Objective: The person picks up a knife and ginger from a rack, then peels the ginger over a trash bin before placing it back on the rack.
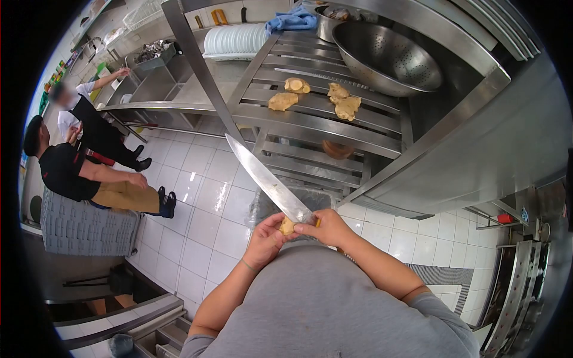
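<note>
My left hand (263,241) is closed around a small piece of ginger (287,226), close in front of my body. In my right hand (326,227) is a large kitchen knife (268,182), its long blade pointing up and to the left. The heel of the blade lies at the ginger. Part of the yellow handle shows beside my right fingers. More ginger pieces (283,101) rest ahead on the slatted metal shelf (325,128), with a knobbly ginger root (345,102) to their right.
A steel colander (388,58) stands at the back of the shelf, beside a blue cloth (291,20). White plates (236,40) are racked behind. Below my hands is a bin with a plastic liner (255,206). Two people (89,119) are at the left, near the sinks.
</note>
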Available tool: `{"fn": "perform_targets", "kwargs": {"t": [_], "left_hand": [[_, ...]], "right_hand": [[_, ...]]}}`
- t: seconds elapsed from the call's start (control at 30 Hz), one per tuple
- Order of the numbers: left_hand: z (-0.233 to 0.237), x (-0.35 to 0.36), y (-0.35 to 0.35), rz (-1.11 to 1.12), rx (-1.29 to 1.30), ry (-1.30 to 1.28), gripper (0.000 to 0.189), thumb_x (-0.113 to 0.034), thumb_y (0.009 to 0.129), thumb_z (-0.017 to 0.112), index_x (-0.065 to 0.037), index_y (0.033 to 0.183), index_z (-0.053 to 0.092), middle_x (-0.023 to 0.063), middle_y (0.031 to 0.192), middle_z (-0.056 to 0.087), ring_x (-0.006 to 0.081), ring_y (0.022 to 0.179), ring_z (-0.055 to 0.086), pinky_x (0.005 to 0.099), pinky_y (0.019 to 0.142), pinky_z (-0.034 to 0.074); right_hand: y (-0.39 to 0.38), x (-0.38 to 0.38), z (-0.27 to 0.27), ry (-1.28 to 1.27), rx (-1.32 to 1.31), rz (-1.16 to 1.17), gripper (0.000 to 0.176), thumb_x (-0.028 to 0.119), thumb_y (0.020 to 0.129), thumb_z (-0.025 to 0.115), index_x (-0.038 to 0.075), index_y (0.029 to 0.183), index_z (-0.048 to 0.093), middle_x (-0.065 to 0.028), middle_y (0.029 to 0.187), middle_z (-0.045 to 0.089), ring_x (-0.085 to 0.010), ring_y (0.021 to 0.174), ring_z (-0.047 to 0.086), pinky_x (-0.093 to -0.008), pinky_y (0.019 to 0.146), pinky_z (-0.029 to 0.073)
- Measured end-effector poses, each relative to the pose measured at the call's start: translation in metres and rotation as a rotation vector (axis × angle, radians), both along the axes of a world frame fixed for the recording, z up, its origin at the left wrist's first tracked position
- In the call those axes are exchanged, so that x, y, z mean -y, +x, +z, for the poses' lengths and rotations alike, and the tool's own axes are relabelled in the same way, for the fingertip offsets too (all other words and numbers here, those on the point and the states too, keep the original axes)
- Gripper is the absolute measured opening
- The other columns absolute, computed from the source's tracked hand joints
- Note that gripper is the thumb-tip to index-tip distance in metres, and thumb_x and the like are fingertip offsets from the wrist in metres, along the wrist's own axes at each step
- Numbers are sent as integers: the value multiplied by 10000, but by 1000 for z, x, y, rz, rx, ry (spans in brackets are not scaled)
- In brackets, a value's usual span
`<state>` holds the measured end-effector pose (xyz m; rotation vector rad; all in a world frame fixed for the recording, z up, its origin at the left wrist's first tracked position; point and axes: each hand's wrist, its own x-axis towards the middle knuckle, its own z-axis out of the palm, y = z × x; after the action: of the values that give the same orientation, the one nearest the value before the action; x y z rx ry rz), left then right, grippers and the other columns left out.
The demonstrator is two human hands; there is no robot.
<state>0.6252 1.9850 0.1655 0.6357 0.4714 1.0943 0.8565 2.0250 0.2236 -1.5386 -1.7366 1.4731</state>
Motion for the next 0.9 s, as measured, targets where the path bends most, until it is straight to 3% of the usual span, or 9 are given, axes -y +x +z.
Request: {"fn": "perform_targets", "kwargs": {"t": [0.3,0.63,0.7,0.73,0.8,0.9], "left_hand": [[-1,-3,0,-42,9,31,582,-192,941,801,-28,1436,543,146,1417,618,280,1309,613,446,1094,537],[5,-1,1,-46,-93,35,623,-177,916,830,1,1434,533,142,1402,625,260,1306,606,454,1114,518],[3,-1,2,-33,-101,33,621,-165,916,829,0,1436,531,139,1397,627,257,1303,607,443,1113,518],[1,-1,3,-21,-108,30,620,-154,916,828,-2,1437,530,136,1392,629,253,1301,608,433,1112,518],[-2,-2,5,5,-143,66,620,-137,910,830,-2,1436,530,131,1391,629,250,1301,608,421,1103,523],[-11,-1,2,39,-196,113,603,-99,913,814,-2,1435,529,129,1401,620,254,1308,605,409,1086,532]], "right_hand": [[0,2,-5,80,38,25,629,594,784,855,-22,784,729,-184,696,687,-296,645,669,-414,652,528],[-1,5,-12,112,-18,27,554,525,782,883,-11,823,752,-166,701,700,-283,647,679,-399,666,538],[-2,5,-7,100,34,96,428,380,858,849,-22,988,784,-129,771,740,-181,716,696,-357,691,551],[-3,6,-6,100,34,96,428,380,858,849,-22,988,784,-129,771,740,-181,716,696,-357,691,551],[-5,7,-6,158,-85,47,489,473,832,848,-8,889,778,-164,720,716,-286,668,697,-389,674,546],[-6,9,-15,153,-112,95,473,455,860,827,-8,953,786,-160,764,735,-253,700,705,-384,684,545]]}}
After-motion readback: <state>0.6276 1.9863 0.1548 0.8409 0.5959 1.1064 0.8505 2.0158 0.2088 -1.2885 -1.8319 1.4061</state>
